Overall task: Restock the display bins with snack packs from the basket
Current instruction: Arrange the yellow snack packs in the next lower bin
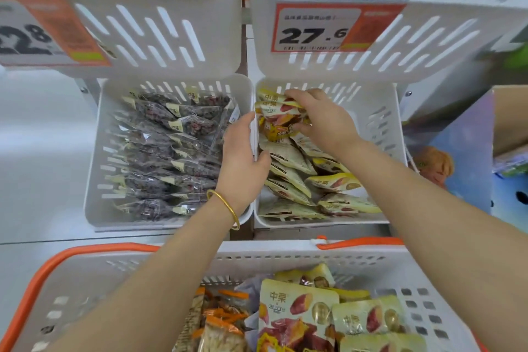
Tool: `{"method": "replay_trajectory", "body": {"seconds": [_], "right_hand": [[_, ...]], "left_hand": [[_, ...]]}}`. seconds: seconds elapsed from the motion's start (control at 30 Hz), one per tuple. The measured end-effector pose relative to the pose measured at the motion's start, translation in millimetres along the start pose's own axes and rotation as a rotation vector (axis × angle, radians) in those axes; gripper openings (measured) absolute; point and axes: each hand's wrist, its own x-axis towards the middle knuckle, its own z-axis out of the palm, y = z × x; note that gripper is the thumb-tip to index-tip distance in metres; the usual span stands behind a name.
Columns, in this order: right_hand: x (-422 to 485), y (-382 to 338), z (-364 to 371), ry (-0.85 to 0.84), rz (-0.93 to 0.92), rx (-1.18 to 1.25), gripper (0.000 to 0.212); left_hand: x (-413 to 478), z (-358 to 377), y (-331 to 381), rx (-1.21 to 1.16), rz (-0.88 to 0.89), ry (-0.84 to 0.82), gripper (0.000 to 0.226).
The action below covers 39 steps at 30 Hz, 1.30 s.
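Yellow snack packs marked "中栗" fill your right hand, its fingers curled around a bunch at the far left corner of the right display bin, under a "27.6" price tag. Your left hand lies straight-fingered along the wall between the two bins, thumb over the edge. More "中栗" packs sit in the orange-rimmed basket below.
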Motion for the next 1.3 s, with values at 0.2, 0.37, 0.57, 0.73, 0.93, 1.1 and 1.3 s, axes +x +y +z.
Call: {"method": "replay_trajectory", "body": {"seconds": [0.2, 0.37, 0.57, 0.73, 0.93, 1.1, 1.3], "right_hand": [[-15.4, -0.9, 13.8, 0.024, 0.048, -0.221, 0.06], [-16.2, -16.6, 10.8, 0.042, 0.085, -0.165, 0.053], [-17.1, -12.5, 23.0, 0.035, 0.147, -0.297, 0.071], [-5.8, -22.3, 22.3, 0.18, 0.18, -0.197, 0.05], [-15.3, -18.5, 30.1, 0.254, 0.222, -0.21, 0.031], [-8.8, -28.1, 29.2, 0.096, 0.193, -0.292, 0.047], [-19.5, -6.0, 23.3, -0.032, 0.133, -0.351, 0.037]], "left_hand": [[1.5, 1.4, -2.9, -0.001, 0.004, 0.018, 0.065], [-0.7, 2.2, -2.4, -0.01, -0.005, 0.007, 0.063], [-1.6, 3.2, -1.7, 0.015, -0.012, 0.005, 0.063], [-8.7, 4.1, 2.1, 0.044, 0.029, 0.043, 0.053], [-10.1, 3.5, 1.9, 0.044, 0.053, 0.051, 0.05], [-9.1, 6.0, 3.5, 0.049, 0.037, 0.053, 0.05], [-9.9, 6.1, 7.8, 0.089, 0.067, 0.085, 0.041]]}}
